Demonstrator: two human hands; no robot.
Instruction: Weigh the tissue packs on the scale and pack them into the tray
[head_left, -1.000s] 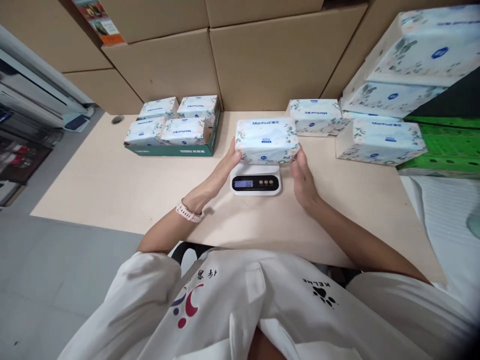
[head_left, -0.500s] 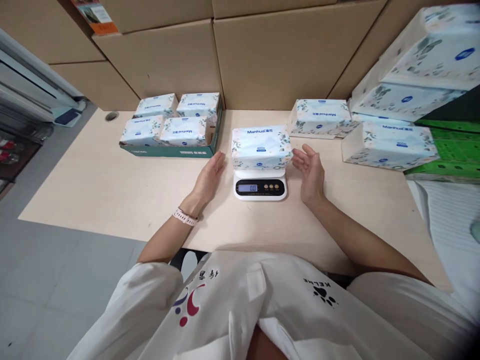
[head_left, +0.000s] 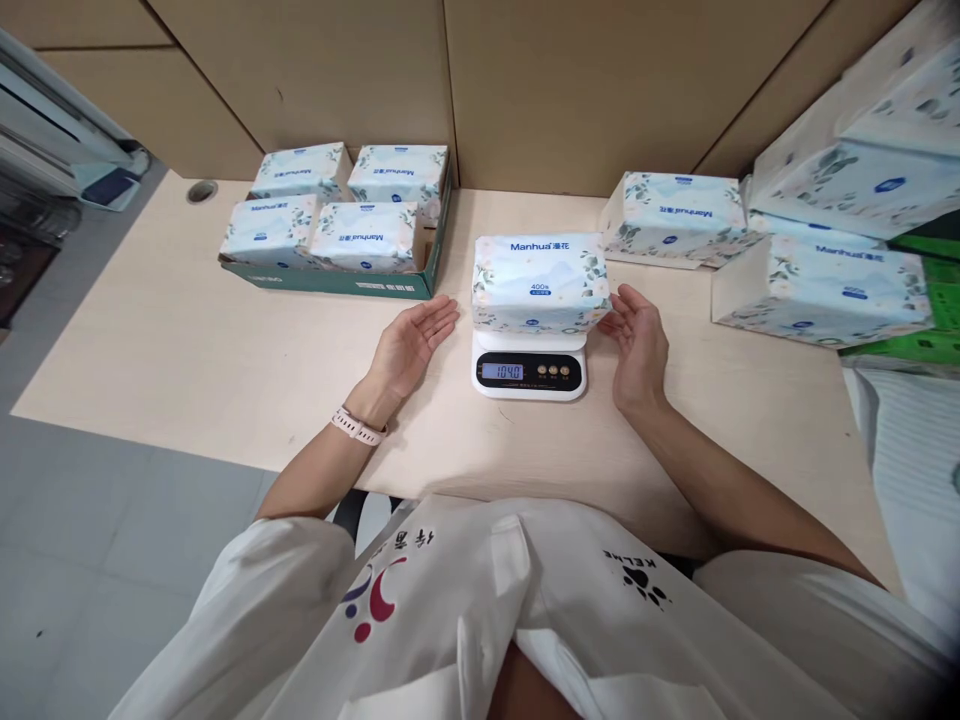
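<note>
Operator: Where do I stand?

Observer: You have the floral pack resting on the scale, and its display reads 104.0. I'd count that placement as done.

Operator: And my hands?

Observer: Your left hand is open, fingers extended, just beside the pack's left end and apart from it. Your right hand is open too, fingers slightly curled near the other end; from this angle you can't be sure whether its fingertips brush the wrapper. You're gripping nothing.

Operator: What's left?

Observer: Your pack is not yet off the scale. To your left, 4 packs sit in the green tray. To your right, the back-right pack and the stacked packs lie off the scale, so I'd judge you partway through.
</note>
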